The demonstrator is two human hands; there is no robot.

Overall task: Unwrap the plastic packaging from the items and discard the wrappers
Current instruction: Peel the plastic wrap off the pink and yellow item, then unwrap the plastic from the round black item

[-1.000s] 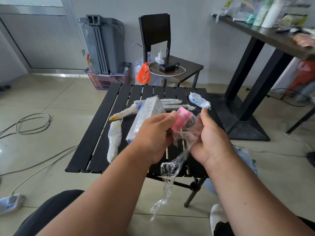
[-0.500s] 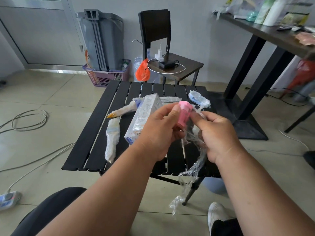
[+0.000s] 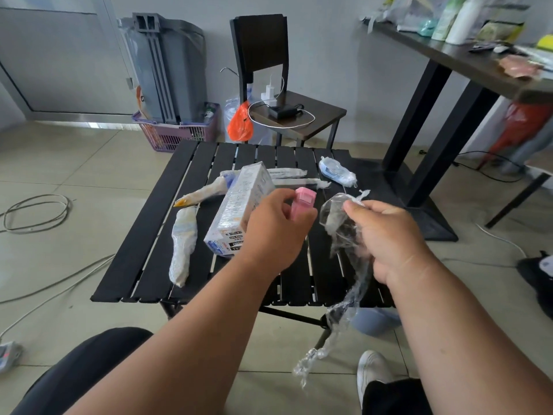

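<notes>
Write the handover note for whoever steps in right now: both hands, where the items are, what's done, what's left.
Left hand holds the pink item, now bare of wrap.
Right hand grips the clear plastic wrapper; its tail hangs down past the near edge of the black slatted table.
On the table, in wrap: the white box, a long bundle at left, another with a yellow tip, two thin ones behind the box, and a small blue-white packet at far right.
Done: pink item unwrapped.
Left: discard this wrapper, set the pink item down, unwrap the rest. No bin for wrappers is clearly identifiable.
</notes>
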